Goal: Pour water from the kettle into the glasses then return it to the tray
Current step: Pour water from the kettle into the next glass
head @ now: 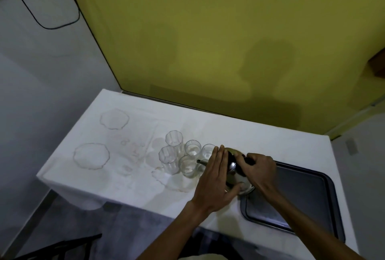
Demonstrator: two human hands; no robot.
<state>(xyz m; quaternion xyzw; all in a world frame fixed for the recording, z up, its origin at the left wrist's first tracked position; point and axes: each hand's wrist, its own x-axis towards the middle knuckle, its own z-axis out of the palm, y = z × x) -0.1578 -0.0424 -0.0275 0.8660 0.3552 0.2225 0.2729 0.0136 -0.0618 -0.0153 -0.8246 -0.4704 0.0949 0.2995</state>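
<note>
Two hands grip the kettle [235,173], which is tilted with its spout toward the glasses [188,158] at the tray's [308,197] left edge. Right hand [258,168] is closed on the black handle; left hand [216,178] lies flat, fingers extended, against the body. No legible writing is visible.

Silver kettle [236,178] with black handle, clear glasses [174,140], dark grey tray [302,201], stained white tablecloth [125,155], olive-yellow wall [208,30]

Both forearms are bare, no sleeves visible; the left hand [214,178] and right hand [258,169] wear no gloves.
</note>
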